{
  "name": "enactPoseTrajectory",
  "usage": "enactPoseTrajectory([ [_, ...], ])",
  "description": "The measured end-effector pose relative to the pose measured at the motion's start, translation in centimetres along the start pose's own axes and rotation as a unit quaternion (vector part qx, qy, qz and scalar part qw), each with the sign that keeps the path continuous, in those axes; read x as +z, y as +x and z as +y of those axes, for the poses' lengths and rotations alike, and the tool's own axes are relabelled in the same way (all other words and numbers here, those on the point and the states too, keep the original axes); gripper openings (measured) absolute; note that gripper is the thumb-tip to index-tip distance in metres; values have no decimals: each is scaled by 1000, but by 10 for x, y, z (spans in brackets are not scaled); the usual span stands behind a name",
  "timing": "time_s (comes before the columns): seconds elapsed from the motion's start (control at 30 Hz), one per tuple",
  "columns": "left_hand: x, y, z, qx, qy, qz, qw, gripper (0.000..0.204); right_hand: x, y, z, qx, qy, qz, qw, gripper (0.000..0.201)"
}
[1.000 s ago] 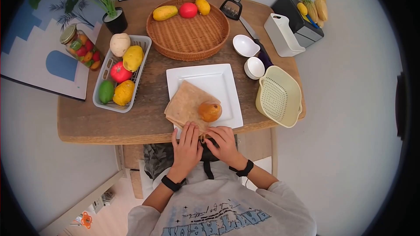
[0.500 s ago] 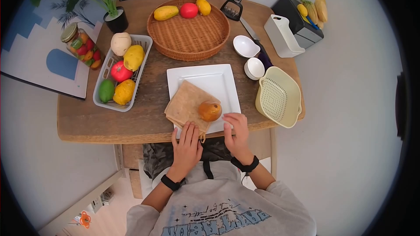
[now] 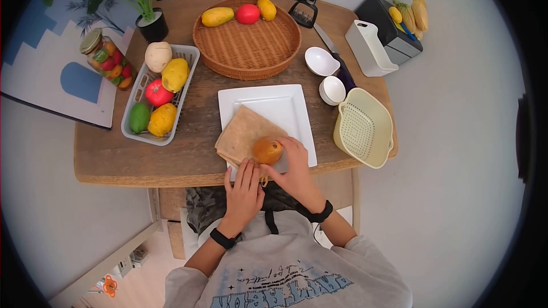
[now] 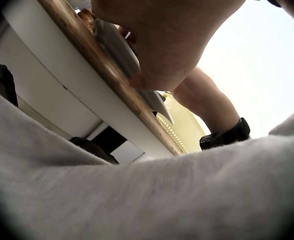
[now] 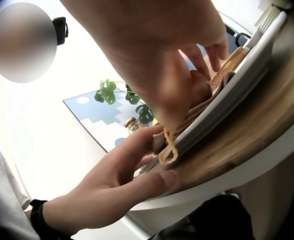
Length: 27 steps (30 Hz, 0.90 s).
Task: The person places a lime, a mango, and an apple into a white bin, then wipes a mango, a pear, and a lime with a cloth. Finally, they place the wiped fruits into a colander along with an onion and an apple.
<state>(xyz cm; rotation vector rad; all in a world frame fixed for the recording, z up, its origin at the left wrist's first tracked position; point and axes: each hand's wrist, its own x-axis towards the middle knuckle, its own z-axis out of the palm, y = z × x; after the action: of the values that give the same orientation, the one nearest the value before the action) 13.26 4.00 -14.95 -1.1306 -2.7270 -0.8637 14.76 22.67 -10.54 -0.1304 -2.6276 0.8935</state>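
Observation:
A folded tan cloth (image 3: 242,128) with a small hanging loop (image 5: 168,150) lies on the square white plate (image 3: 291,100) at the table's front edge. On the cloth's right part sits an orange-brown pear (image 3: 266,151). My right hand (image 3: 297,174) holds the pear from the right, fingers over its far side and thumb at its near side. My left hand (image 3: 244,191) rests with straight fingers on the near edge of the cloth. In the right wrist view the thumb of the left hand (image 5: 107,187) lies lower, by the table edge.
A grey basket (image 3: 188,51) of fruit stands left, near a jar (image 3: 108,60) and a potted plant (image 3: 153,25). Behind the plate is a round wicker tray (image 3: 245,48). To the right are small white bowls (image 3: 321,61), a knife (image 3: 325,39) and a yellow colander (image 3: 365,128).
My right hand has left the cloth's near edge, swung out to the right, then come back and grasped the pear. The pear has shifted slightly left and nearer. My left hand has stayed put.

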Motion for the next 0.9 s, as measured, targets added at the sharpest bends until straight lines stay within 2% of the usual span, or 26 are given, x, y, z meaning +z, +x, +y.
enactPoseTrajectory([
  [0.13, -3, 3, 2, -1, 1, 7, 1000, 62, 0, 3, 2, -15, -19, 2, 1000, 73],
  [0.33, 3, 0, -2, 5, 0, 1, 1000, 66, 0, 22, 22, -7, -68, 56, 996, 71],
  [0.57, 5, -1, 0, -3, 6, 7, 1000, 65, 10, 13, -5, -29, -16, 19, 999, 69],
  [0.77, 3, 0, -3, 7, 2, -2, 1000, 66, 10, 39, 20, 20, -32, 62, 997, 69],
  [0.9, 4, 0, -2, 2, 2, 4, 1000, 66, 13, 33, 8, -8, -3, 38, 999, 70],
])
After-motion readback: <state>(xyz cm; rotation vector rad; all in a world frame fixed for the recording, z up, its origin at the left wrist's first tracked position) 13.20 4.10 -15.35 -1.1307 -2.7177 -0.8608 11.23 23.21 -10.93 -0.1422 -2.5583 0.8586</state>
